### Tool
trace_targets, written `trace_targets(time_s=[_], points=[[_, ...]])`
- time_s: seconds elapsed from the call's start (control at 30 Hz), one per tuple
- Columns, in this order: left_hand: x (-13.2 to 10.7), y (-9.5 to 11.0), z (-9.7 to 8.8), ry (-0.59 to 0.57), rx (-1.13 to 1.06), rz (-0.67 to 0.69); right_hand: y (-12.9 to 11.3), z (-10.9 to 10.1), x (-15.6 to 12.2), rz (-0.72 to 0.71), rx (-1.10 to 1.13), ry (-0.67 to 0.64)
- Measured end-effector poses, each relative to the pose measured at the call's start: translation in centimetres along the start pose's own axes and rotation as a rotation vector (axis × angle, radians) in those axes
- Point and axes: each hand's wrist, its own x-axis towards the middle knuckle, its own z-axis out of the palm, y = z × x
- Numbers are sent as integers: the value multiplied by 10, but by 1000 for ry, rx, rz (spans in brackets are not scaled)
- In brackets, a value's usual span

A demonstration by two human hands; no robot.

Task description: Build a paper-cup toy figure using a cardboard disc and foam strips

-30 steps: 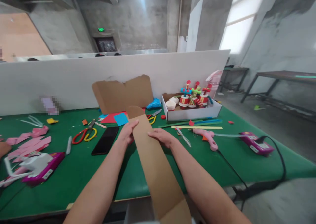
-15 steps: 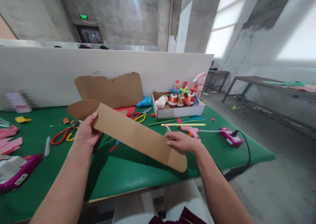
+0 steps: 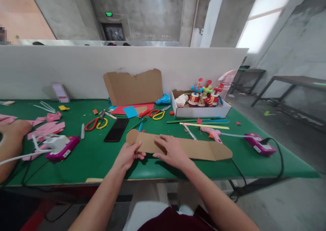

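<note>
A long brown cardboard strip (image 3: 197, 148) with rounded, creased ends lies low along the front of the green table (image 3: 150, 171). My left hand (image 3: 129, 154) grips it near its left end, thumb on top and the other fingers partly under the lower edge. On the strip's upper face, a little right of that grip, rests my right hand (image 3: 171, 150) with its fingers spread. Behind the strip are a white pen-like stick (image 3: 189, 131) and a pink glue gun (image 3: 212, 133). A black phone (image 3: 116, 130) lies left of the strip.
A white box (image 3: 201, 112) holds paper-cup figures. Pliers with red and yellow handles (image 3: 159, 114), another such pair (image 3: 97, 124) and a cardboard sheet (image 3: 134, 88) lie or stand behind. Two purple power strips (image 3: 259, 145) flank me. At far left is another person's hand (image 3: 16, 130).
The cardboard strip has come down from a tilted, raised position to nearly level at the table. My right hand has moved from its right end toward the left. The view has swung left.
</note>
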Motion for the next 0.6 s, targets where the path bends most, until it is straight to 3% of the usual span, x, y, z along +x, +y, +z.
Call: trace_targets(time_s=[0.07,0.23,0.33,0.43,0.5,0.6], points=[[3,3,-1,-58,76,-13,-3,16,11,60,-95,-25],[8,4,-18,14,291,63,-6,24,10,91,-145,-79],[13,3,-33,33,296,66,-13,8,-8,43,-90,-37],[16,7,-45,71,246,67,-13,-20,-33,-19,-15,115],[16,11,-45,71,230,50,-6,-38,-47,-12,-12,248],[16,12,-29,33,215,17,5,-51,-56,60,23,354]])
